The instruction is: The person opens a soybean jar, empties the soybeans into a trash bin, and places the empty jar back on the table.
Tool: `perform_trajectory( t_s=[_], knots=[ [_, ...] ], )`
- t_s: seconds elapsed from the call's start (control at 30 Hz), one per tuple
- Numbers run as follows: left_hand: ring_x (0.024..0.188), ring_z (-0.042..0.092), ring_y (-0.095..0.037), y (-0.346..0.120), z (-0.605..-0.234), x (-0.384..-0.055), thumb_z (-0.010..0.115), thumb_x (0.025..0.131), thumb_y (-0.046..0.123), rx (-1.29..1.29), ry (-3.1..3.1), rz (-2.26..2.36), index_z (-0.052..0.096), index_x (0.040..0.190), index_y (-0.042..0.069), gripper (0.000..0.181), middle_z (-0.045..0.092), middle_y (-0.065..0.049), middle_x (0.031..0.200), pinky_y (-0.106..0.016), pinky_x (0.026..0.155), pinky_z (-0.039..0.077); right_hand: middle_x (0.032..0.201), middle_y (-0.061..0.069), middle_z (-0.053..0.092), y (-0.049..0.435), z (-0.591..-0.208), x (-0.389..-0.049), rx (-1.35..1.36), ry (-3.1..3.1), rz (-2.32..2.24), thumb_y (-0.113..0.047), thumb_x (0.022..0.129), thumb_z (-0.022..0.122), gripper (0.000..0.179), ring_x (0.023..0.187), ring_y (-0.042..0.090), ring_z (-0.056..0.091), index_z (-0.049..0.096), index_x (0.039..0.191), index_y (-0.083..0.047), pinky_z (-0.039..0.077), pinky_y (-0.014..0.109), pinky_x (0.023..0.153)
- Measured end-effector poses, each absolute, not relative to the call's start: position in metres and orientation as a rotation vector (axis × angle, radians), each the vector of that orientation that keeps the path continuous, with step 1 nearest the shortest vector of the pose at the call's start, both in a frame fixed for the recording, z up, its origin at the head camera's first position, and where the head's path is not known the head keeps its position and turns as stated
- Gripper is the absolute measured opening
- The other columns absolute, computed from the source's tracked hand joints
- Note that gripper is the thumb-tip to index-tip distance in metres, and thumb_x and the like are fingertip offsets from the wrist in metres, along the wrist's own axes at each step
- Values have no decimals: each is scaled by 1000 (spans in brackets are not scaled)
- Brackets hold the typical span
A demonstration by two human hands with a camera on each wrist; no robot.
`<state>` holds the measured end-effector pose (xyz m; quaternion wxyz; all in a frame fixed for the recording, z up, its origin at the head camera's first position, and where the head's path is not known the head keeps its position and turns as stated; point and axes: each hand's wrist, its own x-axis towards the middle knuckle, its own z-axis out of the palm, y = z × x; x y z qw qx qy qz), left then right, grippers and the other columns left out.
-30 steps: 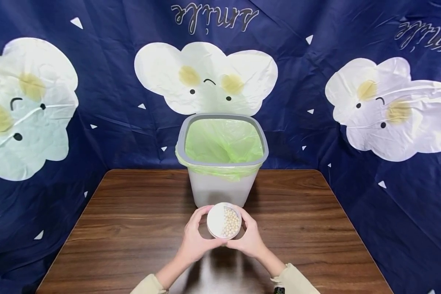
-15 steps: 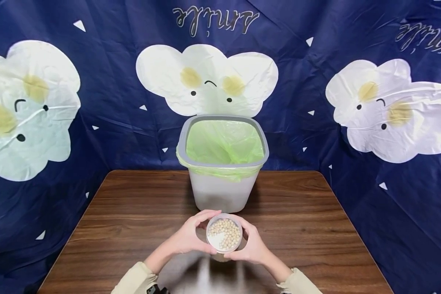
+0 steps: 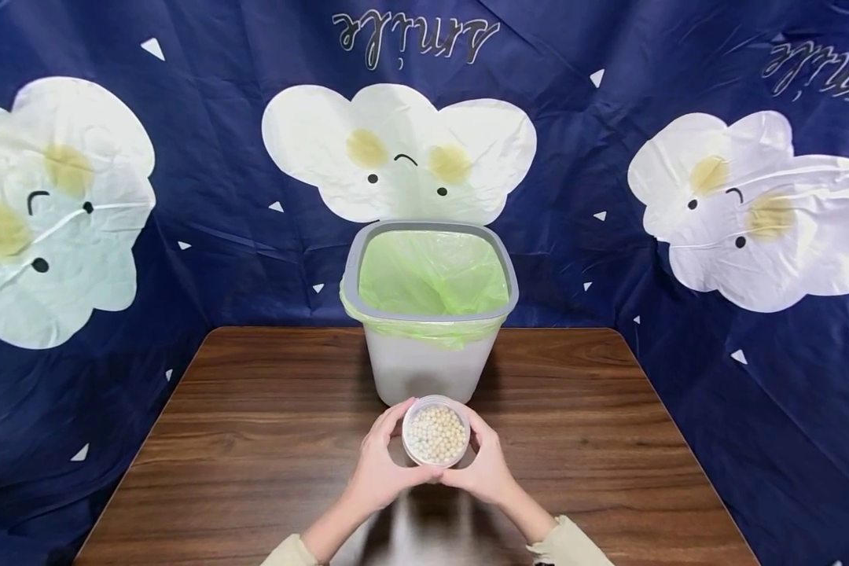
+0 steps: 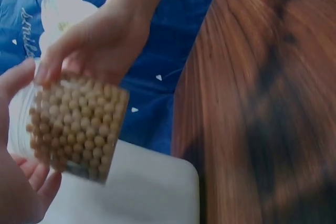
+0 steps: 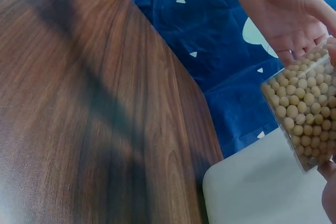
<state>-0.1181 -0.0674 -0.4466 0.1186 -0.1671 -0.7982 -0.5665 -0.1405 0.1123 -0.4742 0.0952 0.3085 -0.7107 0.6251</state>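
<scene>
A clear round jar of soybeans is held between both hands above the table, just in front of the bin. Its round end faces up in the head view, with beans spread beneath almost all of it. The left hand curves its fingers and thumb around the jar's left side, and the right hand grips the right side. In the left wrist view, tan beans pack the clear body of the jar, and a ridged, paler end lies by the fingers. The right wrist view cuts off part of the jar.
A white bin with a grey rim and a green bag liner stands on the dark wooden table, behind the jar. Blue cloth printed with white clouds hangs around the back and sides.
Both hands drew the jar nearer the person, then moved it back toward the bin. The beans shifted inside, from filling about half of the round top to nearly all of it.
</scene>
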Motion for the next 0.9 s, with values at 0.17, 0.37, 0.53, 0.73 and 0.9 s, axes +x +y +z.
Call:
perform_trajectory(
  t_s=[0.17,0.37,0.53,0.73,0.9],
  knots=[
    [109,50,-22,-76,-445,-122,85,61,21,-731,-2297,-1682,36,136,1,92,48,-12,129,-29,87,46,117,26,52,113,-456,-134,943,-2102,1840,3,56,79,80,109,20,52,41,126,10,42,22,92],
    [108,49,-18,-93,-436,-140,83,62,10,-1031,-2316,-1837,45,131,2,79,52,-13,121,-28,86,47,115,29,51,117,-443,-130,1076,-2117,1859,4,58,79,77,107,19,53,40,125,12,44,22,90],
    [109,49,-15,-92,-435,-143,85,58,15,-1070,-2357,-1808,46,129,1,83,51,-10,123,-27,87,45,116,30,51,117,-443,-130,1138,-2116,1853,2,59,79,77,108,19,53,39,125,13,43,22,91],
    [108,49,-19,-79,-435,-133,87,53,10,-903,-2278,-1712,47,126,-1,84,50,-13,122,-25,84,45,116,28,52,115,-447,-131,1035,-2103,1796,2,59,80,78,109,15,51,40,125,13,41,21,93],
    [107,49,-21,-71,-414,-118,85,52,5,-746,-2305,-1743,48,124,-3,81,51,-14,121,-25,87,44,117,28,51,114,-449,-129,957,-2101,1848,7,56,78,78,110,9,50,40,124,14,41,20,92]
  ],
)
